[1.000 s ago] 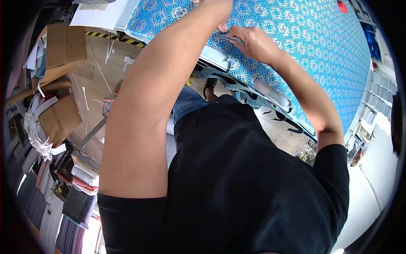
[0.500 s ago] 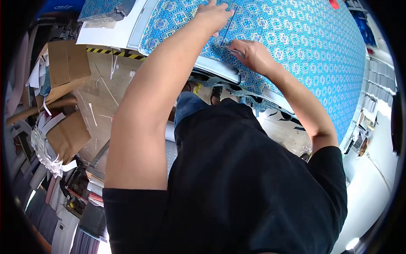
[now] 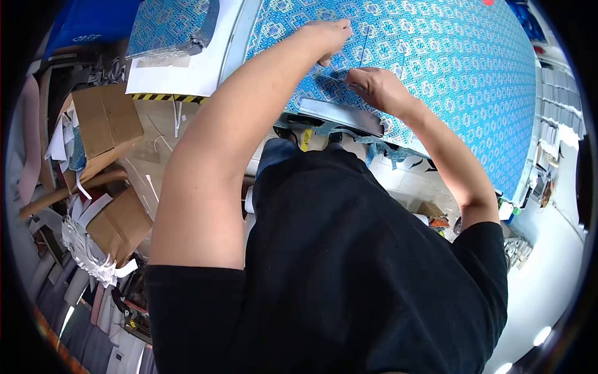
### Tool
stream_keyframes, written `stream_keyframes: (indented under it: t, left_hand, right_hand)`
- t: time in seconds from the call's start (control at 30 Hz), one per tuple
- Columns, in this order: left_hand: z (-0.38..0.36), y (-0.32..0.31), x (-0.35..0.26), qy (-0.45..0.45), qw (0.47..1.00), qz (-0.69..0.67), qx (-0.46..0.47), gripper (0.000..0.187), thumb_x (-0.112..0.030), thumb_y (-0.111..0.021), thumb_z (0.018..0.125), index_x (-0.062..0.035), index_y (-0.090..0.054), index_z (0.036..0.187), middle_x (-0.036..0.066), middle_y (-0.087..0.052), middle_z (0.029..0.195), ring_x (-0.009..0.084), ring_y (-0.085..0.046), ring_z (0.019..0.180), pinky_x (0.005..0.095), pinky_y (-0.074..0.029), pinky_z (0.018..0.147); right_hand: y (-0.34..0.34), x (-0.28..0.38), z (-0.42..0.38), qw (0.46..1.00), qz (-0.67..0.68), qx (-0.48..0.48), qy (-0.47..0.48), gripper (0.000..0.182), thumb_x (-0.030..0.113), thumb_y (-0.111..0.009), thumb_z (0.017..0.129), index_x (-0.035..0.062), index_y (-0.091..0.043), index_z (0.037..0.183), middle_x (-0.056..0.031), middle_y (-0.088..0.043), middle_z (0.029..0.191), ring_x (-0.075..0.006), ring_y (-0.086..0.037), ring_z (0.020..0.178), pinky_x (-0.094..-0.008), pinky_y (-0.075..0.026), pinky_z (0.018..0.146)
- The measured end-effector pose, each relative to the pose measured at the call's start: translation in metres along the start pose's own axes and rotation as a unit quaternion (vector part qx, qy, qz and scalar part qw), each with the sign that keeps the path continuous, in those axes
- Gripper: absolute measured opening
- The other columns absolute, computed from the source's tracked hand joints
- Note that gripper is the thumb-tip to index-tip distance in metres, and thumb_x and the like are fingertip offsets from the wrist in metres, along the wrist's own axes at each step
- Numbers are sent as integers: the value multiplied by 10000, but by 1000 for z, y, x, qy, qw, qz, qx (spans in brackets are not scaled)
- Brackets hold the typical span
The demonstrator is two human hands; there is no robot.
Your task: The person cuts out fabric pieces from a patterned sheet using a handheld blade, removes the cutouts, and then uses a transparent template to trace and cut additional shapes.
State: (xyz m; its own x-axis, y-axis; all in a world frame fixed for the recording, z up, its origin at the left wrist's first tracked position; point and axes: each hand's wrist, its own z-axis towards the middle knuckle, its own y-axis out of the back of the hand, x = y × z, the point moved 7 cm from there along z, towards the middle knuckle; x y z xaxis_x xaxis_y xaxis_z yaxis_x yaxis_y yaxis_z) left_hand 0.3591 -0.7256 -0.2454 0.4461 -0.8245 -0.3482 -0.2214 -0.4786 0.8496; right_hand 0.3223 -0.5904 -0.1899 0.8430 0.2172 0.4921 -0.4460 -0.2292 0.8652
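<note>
While both forearms reach forward over the blue patterned fabric (image 3: 455,81), which spreads across the work surface and fills the upper right of the view, the left hand (image 3: 327,42) lies farther from the body than the right. Its fingers are bent; whether they grip anything cannot be told. The right hand (image 3: 381,90), just beside a thin dark line running over the fabric, has its fingers curled together around a small grey object (image 3: 357,87), mostly hidden by the hand. Nearer the torso, a silvery metal bar (image 3: 339,116) lies along the fabric's near edge, below both hands. To the left, a stack of patterned pieces (image 3: 169,26) rests on a white sheet (image 3: 180,76), with black-and-yellow tape (image 3: 168,98) along the edge beneath. Farther down, open cardboard boxes (image 3: 107,119) stand near loose white strips (image 3: 87,252).
</note>
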Motion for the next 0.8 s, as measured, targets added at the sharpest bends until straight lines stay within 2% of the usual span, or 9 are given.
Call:
stream_keyframes:
  t: [0.07, 0.1, 0.17, 0.3, 0.37, 0.47, 0.7, 0.77, 0.8]
  left_hand:
    - [16, -20, 23, 6, 992, -126, -18, 1040, -47, -938, 668, -98, -410, 1563, 49, -318, 1694, 327, -508, 1428, 428, -509, 1127]
    - [10, -16, 22, 2, 992, -124, -13, 1040, -47, -938, 668, -98, -410, 1563, 49, -318, 1694, 327, -508, 1428, 428, -509, 1127]
    - [-10, 4, 5, -69, 996, 42, -32, 1008, -88, -924, 701, -111, -407, 1566, 46, -312, 1701, 324, -505, 1434, 439, -503, 1131]
    - [-7, 4, 5, -58, 996, 63, -27, 838, -117, -824, 837, -148, -413, 1567, 45, -298, 1709, 325, -501, 1438, 455, -494, 1134]
    - [-1, 1, 9, -42, 997, 61, -31, 689, -107, -691, 942, -186, -416, 1569, 38, -289, 1716, 326, -489, 1447, 464, -485, 1138]
    - [1, -2, 14, -50, 996, 55, -50, 649, -60, -618, 965, -202, -421, 1567, 29, -284, 1719, 340, -526, 1412, 468, -490, 1129]
    - [-7, 5, 7, -45, 995, 74, -56, 741, -28, -716, 878, -164, -437, 1551, 34, -315, 1706, 339, -578, 1359, 463, -516, 1095]
    - [6, -1, 16, -23, 999, 23, -44, 832, -7, -787, 794, -149, -446, 1540, 45, -334, 1695, 328, -577, 1362, 463, -535, 1066]
    - [-1, 4, 7, -72, 988, 117, -76, 877, -27, -852, 725, -134, -474, 1509, 62, -371, 1669, 344, -596, 1331, 466, -555, 1029]
  right_hand:
    - [-5, -2, 5, 1000, 1, 9, -18, 135, 92, -679, 963, 91, -621, 1085, -123, -711, 935, -356, -718, 865, -452, -579, 717]
    - [-7, -1, 8, 1000, 4, 7, -24, 135, 92, -679, 963, 91, -621, 1085, -123, -711, 935, -356, -718, 865, -452, -579, 717]
    - [-7, 4, 19, 999, 20, -30, 1, 139, 106, -686, 958, 99, -626, 1083, -133, -711, 930, -370, -715, 858, -458, -580, 713]
    - [-14, 15, 47, 999, 22, -32, -19, 156, 127, -704, 950, 105, -631, 1086, -146, -720, 940, -385, -711, 846, -466, -580, 705]
    - [-19, 16, 56, 999, 21, -28, -7, 175, 139, -718, 942, 109, -632, 1091, -148, -731, 957, -396, -709, 837, -474, -580, 701]
    - [-18, 17, 57, 999, 23, -40, 0, 174, 135, -717, 943, 107, -632, 1092, -140, -740, 974, -395, -711, 834, -473, -580, 704]
    - [-24, 7, 50, 992, 80, -92, 41, 192, 118, -716, 935, 111, -625, 1105, -145, -736, 970, -398, -708, 829, -473, -578, 702]
    - [-21, 10, 49, 993, 65, -88, 47, 217, 106, -718, 925, 114, -619, 1118, -144, -738, 970, -402, -705, 823, -481, -572, 695]
    - [-28, 5, 50, 997, 41, -60, 30, 224, 101, -716, 924, 116, -618, 1126, -146, -739, 975, -408, -701, 820, -488, -566, 691]
